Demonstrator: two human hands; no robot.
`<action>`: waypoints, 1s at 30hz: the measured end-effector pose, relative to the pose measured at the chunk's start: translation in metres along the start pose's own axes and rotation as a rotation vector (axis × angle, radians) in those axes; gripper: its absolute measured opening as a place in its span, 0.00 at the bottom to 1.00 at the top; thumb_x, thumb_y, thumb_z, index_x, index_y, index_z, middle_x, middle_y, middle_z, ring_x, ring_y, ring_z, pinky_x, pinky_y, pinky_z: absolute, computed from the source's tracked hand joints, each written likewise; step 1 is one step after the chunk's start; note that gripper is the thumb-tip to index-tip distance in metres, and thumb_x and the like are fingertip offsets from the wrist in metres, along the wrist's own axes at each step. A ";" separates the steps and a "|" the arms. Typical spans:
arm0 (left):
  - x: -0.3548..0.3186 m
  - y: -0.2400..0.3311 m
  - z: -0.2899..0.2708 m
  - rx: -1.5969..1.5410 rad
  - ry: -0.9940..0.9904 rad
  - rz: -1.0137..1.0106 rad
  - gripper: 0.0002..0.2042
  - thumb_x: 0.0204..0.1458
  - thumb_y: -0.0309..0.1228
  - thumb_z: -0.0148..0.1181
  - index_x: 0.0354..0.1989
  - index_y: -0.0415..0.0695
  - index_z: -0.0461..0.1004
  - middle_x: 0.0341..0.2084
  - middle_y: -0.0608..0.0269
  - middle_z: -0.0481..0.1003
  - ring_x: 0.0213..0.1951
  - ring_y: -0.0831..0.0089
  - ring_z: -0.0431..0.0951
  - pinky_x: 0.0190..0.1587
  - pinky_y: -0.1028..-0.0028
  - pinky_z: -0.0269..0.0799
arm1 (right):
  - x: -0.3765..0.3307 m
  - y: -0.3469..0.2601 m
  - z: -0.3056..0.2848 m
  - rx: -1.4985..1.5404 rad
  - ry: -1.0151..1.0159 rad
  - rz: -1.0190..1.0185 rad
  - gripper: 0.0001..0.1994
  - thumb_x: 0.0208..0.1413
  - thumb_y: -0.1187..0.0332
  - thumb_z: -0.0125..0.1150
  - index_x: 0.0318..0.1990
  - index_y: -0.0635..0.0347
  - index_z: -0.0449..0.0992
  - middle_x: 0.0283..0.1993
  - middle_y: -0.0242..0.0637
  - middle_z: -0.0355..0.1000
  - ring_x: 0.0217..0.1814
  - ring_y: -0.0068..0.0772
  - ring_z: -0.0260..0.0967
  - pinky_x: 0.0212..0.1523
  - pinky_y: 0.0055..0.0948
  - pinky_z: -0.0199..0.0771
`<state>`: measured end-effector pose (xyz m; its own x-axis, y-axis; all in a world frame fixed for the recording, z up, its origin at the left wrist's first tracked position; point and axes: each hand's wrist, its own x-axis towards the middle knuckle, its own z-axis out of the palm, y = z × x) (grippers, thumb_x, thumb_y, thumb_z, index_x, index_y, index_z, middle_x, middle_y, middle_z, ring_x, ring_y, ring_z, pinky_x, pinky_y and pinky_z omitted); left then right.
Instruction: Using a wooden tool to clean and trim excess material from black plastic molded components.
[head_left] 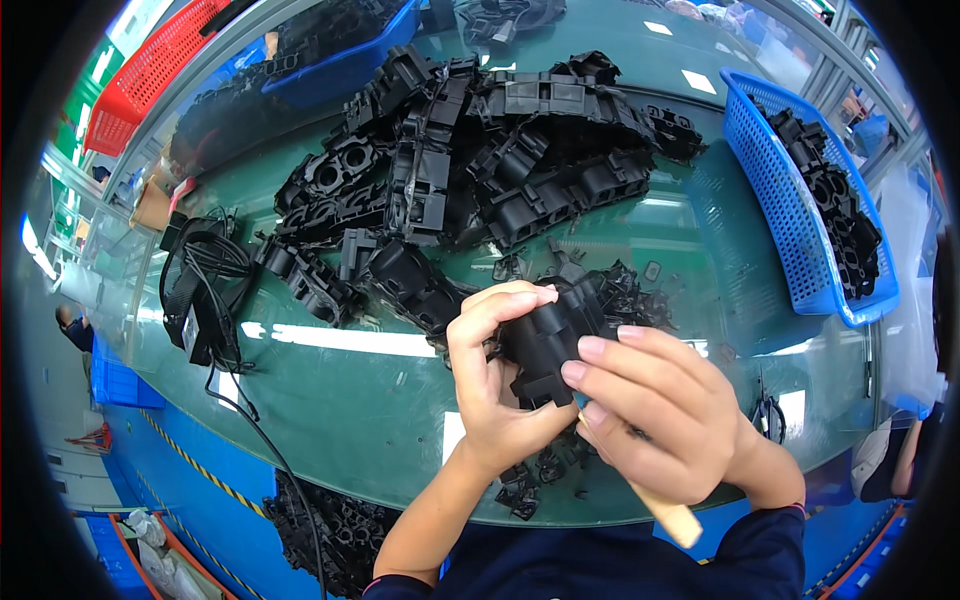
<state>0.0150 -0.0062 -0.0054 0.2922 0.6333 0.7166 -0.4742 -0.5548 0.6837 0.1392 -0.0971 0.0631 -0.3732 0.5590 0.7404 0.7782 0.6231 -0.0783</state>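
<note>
Fingers [630,395] bent round a black moulded part [548,335].

Left hand [485,402] clasps its left side; right hand [675,425] is wrapped round a pale handle [668,514], fingertips against the part, held over the green table [330,405] near heaped black mouldings [425,180].

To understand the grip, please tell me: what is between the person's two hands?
In the head view, a black plastic part is between the left hand and the right hand, which holds a tan handle.
</note>
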 end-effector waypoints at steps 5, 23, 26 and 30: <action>-0.002 0.002 0.003 -0.034 -0.025 -0.067 0.33 0.30 0.19 0.66 0.49 0.38 0.58 0.43 0.50 0.63 0.48 0.63 0.66 0.51 0.67 0.65 | -0.009 -0.001 0.004 0.084 0.037 0.015 0.08 0.43 0.80 0.60 0.30 0.68 0.67 0.37 0.51 0.72 0.41 0.49 0.73 0.40 0.39 0.77; 0.002 0.025 0.009 0.064 0.028 -0.461 0.41 0.29 0.53 0.70 0.49 0.36 0.62 0.40 0.56 0.67 0.43 0.68 0.68 0.50 0.70 0.61 | -0.004 0.023 -0.005 0.627 0.271 0.729 0.05 0.48 0.76 0.60 0.33 0.66 0.74 0.28 0.36 0.69 0.30 0.28 0.68 0.30 0.25 0.67; -0.002 0.024 0.005 0.024 -0.036 -0.538 0.46 0.31 0.57 0.67 0.52 0.34 0.59 0.45 0.57 0.64 0.49 0.68 0.65 0.54 0.72 0.57 | -0.009 0.021 -0.003 0.621 0.267 0.680 0.05 0.48 0.77 0.58 0.33 0.65 0.71 0.34 0.40 0.69 0.36 0.34 0.68 0.36 0.28 0.67; 0.003 0.022 -0.004 -0.081 -0.097 -0.519 0.34 0.41 0.50 0.65 0.49 0.36 0.63 0.43 0.55 0.66 0.47 0.65 0.67 0.52 0.69 0.62 | -0.007 0.020 -0.003 0.746 0.303 0.643 0.05 0.48 0.77 0.58 0.33 0.66 0.71 0.34 0.41 0.69 0.38 0.36 0.69 0.39 0.28 0.68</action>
<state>0.0021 -0.0147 0.0112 0.5788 0.7585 0.2994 -0.3089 -0.1358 0.9414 0.1592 -0.0903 0.0585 0.2265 0.8095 0.5417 0.2352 0.4942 -0.8369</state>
